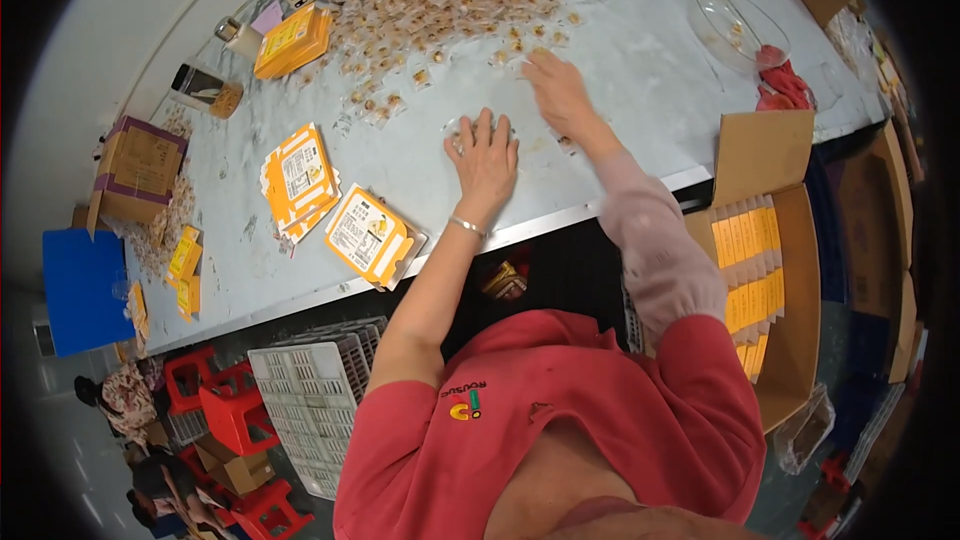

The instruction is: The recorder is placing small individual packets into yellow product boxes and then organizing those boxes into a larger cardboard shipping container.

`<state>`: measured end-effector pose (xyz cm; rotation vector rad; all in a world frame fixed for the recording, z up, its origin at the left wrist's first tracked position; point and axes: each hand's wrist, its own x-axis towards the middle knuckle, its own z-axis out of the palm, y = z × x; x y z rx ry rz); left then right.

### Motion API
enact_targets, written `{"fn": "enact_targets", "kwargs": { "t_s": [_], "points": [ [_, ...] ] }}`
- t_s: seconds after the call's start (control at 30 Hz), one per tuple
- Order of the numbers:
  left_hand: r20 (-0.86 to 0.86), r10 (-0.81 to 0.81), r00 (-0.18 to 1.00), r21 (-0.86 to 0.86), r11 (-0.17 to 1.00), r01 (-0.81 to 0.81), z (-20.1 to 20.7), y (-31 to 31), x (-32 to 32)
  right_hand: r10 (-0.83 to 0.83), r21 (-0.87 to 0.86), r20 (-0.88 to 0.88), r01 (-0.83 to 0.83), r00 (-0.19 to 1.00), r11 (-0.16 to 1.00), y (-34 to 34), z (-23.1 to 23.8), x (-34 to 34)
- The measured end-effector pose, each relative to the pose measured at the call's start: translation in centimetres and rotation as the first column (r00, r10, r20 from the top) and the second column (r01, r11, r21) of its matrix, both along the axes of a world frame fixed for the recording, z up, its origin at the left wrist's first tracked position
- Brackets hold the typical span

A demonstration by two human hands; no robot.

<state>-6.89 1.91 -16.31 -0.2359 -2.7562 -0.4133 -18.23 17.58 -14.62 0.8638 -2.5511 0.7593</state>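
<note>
My left hand (pixel 482 152) rests on the table with its fingers spread, over a few small clear packets that show at its fingertips. Farther out to the right, my right hand (pixel 562 95) reaches the near edge of a large heap of small clear packets (pixel 440 10) with yellowish-brown contents. Its fingers are blurred, and whether they pinch a packet cannot be made out. Just left of my left forearm, flat yellow-and-white cartons (pixel 370 235) lie at the table's front edge. A second stack of such cartons (pixel 300 180) is beyond them.
An open cardboard box (pixel 795 280) with rows of yellow cartons stands at the right. A clear oval tray (pixel 735 25) and a red cloth (pixel 785 80) lie at the far right. A jar (pixel 207 90) and a brown box (pixel 142 168) stand left. Below are crates (pixel 305 390) and red stools (pixel 235 405).
</note>
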Motion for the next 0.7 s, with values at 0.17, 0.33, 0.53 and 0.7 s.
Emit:
{"fn": "enact_targets", "kwargs": {
  "t_s": [0.17,0.33,0.53,0.7],
  "points": [
    [0.169,0.200,0.965,-0.002,0.979,-0.203,0.6,-1.2,3.7,-0.143,0.337,-0.006,0.137,0.990,0.931,-5.8,-0.7,2.9],
    [0.329,0.060,0.942,-0.072,0.997,-0.039,5.2,-3.9,4.4,-0.013,-0.406,0.298,0.139,0.955,0.903,2.3,1.4,3.7],
    [0.673,-0.152,0.724,-0.100,0.951,0.293,13.5,-17.8,10.5,0.148,-0.612,0.515,0.241,0.844,0.753,11.7,7.5,5.6],
    [0.639,0.040,0.768,-0.443,0.836,0.325,10.8,-19.7,11.9,0.257,-0.433,0.655,0.074,0.711,0.898,3.9,7.1,9.6]
  ]
}}
